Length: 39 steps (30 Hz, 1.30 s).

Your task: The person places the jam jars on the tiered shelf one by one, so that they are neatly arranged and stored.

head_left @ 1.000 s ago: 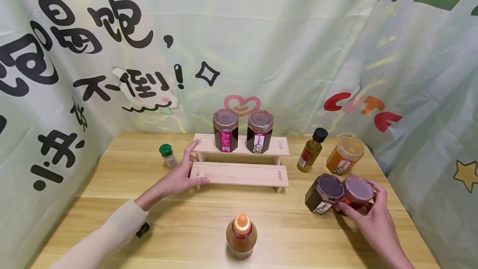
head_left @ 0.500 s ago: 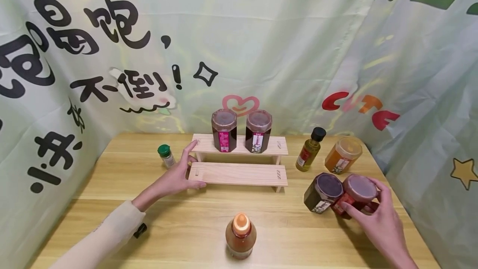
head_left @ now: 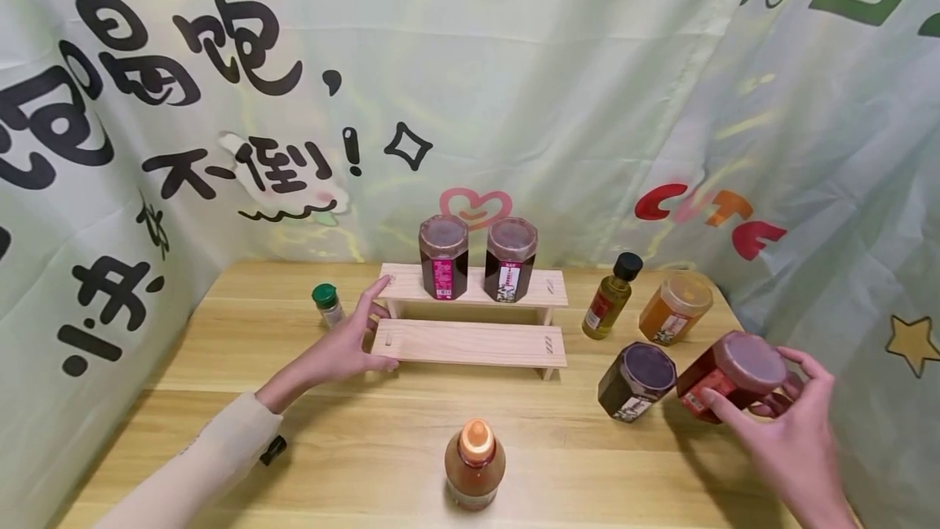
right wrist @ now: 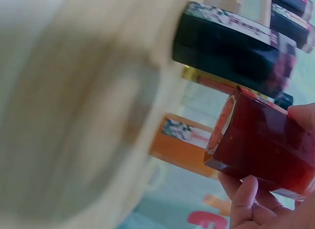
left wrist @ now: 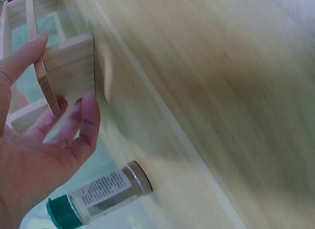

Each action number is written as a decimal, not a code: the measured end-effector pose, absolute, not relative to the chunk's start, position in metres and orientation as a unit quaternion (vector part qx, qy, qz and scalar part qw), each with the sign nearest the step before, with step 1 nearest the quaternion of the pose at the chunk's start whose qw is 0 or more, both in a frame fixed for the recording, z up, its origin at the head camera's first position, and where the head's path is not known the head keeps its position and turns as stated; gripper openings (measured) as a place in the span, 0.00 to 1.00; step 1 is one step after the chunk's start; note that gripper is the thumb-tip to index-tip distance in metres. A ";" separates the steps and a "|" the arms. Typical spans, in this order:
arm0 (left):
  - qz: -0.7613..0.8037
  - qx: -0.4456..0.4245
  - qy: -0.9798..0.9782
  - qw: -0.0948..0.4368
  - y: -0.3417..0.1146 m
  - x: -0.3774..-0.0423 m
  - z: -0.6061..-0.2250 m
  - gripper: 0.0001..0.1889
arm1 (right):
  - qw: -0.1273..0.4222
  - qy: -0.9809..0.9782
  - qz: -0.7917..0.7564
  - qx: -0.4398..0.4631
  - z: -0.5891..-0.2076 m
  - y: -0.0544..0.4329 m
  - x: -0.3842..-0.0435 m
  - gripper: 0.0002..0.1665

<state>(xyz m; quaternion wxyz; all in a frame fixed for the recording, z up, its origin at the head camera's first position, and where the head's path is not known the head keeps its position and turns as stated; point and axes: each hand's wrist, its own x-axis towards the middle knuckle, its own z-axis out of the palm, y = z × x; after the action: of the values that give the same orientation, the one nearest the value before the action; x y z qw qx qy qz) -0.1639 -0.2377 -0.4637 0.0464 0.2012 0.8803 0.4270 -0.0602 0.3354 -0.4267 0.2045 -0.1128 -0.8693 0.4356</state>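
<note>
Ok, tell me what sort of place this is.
Probably a small staged tabletop set rather than a real kitchen: a printed curtain hangs behind and beside a wooden table, on which stands a stepped rack holding two dark jars.

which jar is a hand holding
The red jar, gripped in the right hand. The other four stand unheld: two dark jars on the upper shelf, a third dark jar and an orange jar on the table.

Soft shadows, hazy wrist views
</note>
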 end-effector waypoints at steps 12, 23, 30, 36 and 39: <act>0.426 0.194 0.882 0.061 -0.239 -0.168 -0.459 0.72 | 0.225 -0.878 0.412 -0.096 -0.390 0.340 -0.056 0.66; 0.432 0.177 0.883 0.050 -0.245 -0.163 -0.460 0.72 | 0.215 -0.888 0.404 -0.035 -0.369 0.318 -0.064 0.67; 0.425 0.184 0.886 0.040 -0.244 -0.161 -0.461 0.72 | 0.224 -0.882 0.414 0.007 -0.366 0.296 -0.072 0.67; 0.418 0.185 0.889 0.032 -0.244 -0.159 -0.463 0.71 | 0.222 -0.876 0.426 0.041 -0.366 0.272 -0.080 0.66; 0.416 0.184 0.890 0.030 -0.244 -0.159 -0.463 0.71 | 0.214 -0.873 0.433 0.063 -0.368 0.262 -0.087 0.66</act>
<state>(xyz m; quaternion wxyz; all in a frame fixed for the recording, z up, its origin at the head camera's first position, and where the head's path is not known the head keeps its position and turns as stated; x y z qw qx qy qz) -0.1594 -0.2441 -0.4633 0.0303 0.1844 0.8899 0.4162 -0.0867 0.2624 -0.3680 0.2136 0.0626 -0.8733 0.4333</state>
